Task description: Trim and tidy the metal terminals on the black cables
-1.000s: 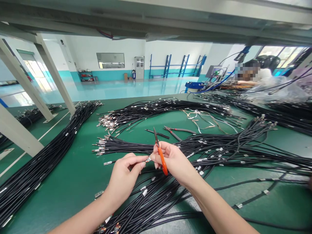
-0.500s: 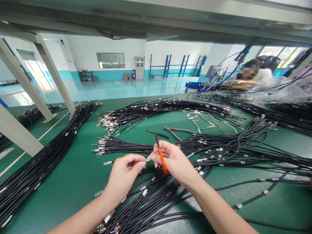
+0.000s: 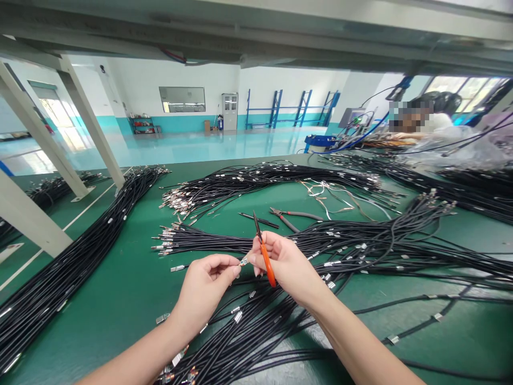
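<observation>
My left hand (image 3: 206, 283) is closed in a pinch on one side of a small metal cable connector (image 3: 244, 261). On the other side, the thumb and fingertips of my right hand (image 3: 288, 267) meet the same connector. Orange-handled scissors (image 3: 267, 264) are tucked in my right hand, dark blades pointing up and away. My fingers hide most of the connector and whatever cable leads from it. Just beyond my hands runs a bundle of black cables (image 3: 216, 241) with metal ends. More loose black cables (image 3: 256, 326) with silver tags lie beneath my hands.
Pliers (image 3: 288, 216) with red-and-grey handles and a black pen-like tool (image 3: 258, 220) lie on the green table (image 3: 120, 299). Further cable bundles (image 3: 92, 240) stretch along the left and back. Pale stripped strips (image 3: 340, 200) lie behind. A co-worker (image 3: 425, 117) sits at far right.
Almost nothing differs. Both hands stay at the connector with the scissors held the same way; the co-worker at far right has shifted slightly.
</observation>
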`<state>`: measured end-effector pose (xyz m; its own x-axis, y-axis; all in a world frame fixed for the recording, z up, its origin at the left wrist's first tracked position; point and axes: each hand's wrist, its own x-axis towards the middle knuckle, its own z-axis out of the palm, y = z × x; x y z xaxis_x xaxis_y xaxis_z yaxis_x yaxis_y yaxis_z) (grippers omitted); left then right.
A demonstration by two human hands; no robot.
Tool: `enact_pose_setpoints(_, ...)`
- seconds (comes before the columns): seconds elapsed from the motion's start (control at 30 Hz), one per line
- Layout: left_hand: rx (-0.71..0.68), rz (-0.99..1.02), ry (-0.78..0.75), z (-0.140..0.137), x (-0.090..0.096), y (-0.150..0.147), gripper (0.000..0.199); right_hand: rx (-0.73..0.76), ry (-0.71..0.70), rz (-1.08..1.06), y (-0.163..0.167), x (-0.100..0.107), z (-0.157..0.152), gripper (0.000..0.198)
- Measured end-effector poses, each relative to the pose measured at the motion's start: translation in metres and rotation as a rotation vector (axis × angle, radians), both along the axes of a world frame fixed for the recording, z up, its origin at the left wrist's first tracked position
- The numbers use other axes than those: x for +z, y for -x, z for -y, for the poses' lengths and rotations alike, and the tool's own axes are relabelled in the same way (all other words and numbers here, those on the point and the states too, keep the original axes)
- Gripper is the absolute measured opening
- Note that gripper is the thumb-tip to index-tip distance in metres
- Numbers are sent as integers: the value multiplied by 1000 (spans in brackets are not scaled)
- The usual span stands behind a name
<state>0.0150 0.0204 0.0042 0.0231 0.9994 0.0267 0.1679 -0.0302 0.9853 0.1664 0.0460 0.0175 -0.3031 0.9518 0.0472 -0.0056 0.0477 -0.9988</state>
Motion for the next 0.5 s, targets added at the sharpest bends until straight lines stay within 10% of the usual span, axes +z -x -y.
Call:
enact_pose_setpoints(0.17,-7,-135,-90,-1,-3,2,10,-87,-75,79,-8,-4,-9,16)
enact_pose_setpoints(0.33,-150,-250,-241,4,-11,-2,18,-364,-374,840,-33,0,-34,10)
enact_pose_setpoints(0.5,-319,-321,-277,11,-20,-7,24,-228,-467,1172,-14,8,-70,14)
